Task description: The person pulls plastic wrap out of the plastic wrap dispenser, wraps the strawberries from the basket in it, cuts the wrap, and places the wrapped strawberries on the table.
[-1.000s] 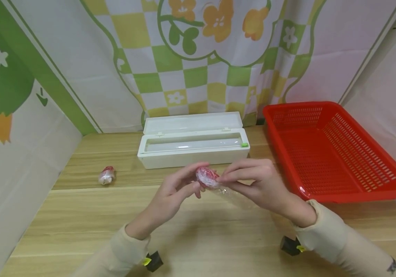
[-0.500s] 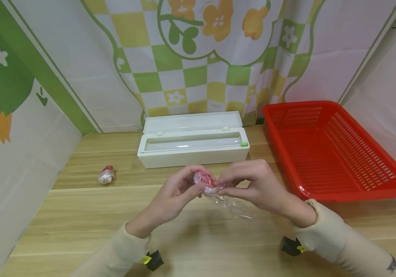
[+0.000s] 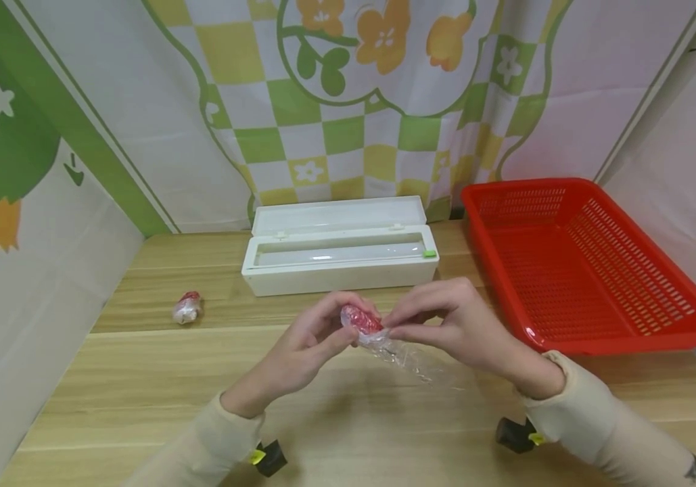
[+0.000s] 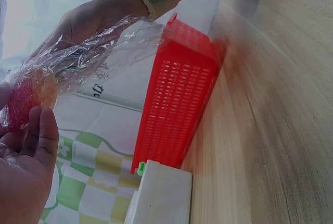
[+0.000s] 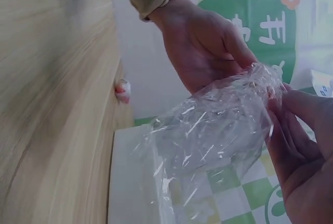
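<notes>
In the head view my left hand (image 3: pixel 302 348) holds a small red, rounded thing (image 3: pixel 361 319) wrapped in cling film, its fingers and thumb curled round it. My right hand (image 3: pixel 460 328) pinches the film at the thing's right side. A loose tail of cling film (image 3: pixel 405 358) hangs down below the hands; the right wrist view shows this crumpled clear film (image 5: pixel 208 127) spread wide. Through the wrap in the left wrist view, the red thing (image 4: pixel 23 99) has a yellowish end. What kind of thing it is cannot be told.
Another small wrapped red-and-white thing (image 3: pixel 188 308) lies at the table's left. A white cling film box (image 3: pixel 341 277), lid raised, stands behind the hands with a roll inside. At right sits a red plastic basket (image 3: pixel 530 338). Printed curtains (image 3: pixel 348 135) hang behind the table (image 3: pixel 159 392).
The red thing has tilted and sunk slightly, with my left fingers closer round it. My right fingers have shifted along the film, and its loose tail now hangs out further to the lower right.
</notes>
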`<action>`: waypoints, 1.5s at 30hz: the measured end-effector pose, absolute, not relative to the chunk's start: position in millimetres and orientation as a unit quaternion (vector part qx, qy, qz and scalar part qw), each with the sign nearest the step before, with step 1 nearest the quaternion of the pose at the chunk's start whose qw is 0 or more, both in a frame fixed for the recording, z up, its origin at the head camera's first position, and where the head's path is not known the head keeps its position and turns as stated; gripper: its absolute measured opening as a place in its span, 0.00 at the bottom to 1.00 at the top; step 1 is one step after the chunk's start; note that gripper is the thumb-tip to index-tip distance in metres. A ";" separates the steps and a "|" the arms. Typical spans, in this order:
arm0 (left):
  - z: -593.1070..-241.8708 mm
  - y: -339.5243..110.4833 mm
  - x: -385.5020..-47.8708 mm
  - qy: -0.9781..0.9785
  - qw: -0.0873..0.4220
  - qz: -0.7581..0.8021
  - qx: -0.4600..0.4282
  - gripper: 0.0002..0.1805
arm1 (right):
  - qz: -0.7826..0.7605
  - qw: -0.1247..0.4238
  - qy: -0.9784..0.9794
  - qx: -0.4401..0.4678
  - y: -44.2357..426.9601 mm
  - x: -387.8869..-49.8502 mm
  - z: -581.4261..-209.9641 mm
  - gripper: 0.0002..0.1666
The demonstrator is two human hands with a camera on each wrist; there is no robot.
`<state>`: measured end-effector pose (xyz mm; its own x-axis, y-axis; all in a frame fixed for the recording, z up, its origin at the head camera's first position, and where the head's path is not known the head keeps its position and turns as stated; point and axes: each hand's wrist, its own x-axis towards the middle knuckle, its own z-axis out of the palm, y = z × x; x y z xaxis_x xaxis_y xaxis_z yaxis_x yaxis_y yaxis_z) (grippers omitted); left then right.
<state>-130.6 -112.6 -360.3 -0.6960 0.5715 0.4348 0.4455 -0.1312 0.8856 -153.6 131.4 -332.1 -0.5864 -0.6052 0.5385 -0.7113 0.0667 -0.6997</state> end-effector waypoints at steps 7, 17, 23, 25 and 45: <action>-360.3 -112.0 -130.4 0.635 0.061 0.655 0.405 0.14 | 0.542 -0.026 -0.718 0.437 136.7 -158.1 -331.3 0.10; -362.6 -112.4 -133.4 0.606 0.084 0.670 0.422 0.13 | 0.542 0.023 -0.723 0.428 131.5 -154.7 -333.4 0.09; -362.6 -112.5 -133.4 0.611 0.093 0.665 0.419 0.13 | 0.531 0.049 -0.736 0.416 128.9 -151.0 -332.5 0.08; -362.3 -112.6 -132.7 0.616 0.094 0.663 0.416 0.13 | 0.527 0.054 -0.740 0.415 129.3 -150.8 -332.1 0.08; -366.5 -107.8 -129.4 0.645 0.076 0.671 0.357 0.22 | 0.539 0.028 -0.751 0.380 126.1 -149.5 -334.7 0.05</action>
<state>-129.4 -107.8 -366.5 -0.7340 0.5621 0.3811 0.3589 -0.1553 0.9204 -149.5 126.1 -334.7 -0.7096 -0.5412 0.4512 -0.6012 0.1309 -0.7883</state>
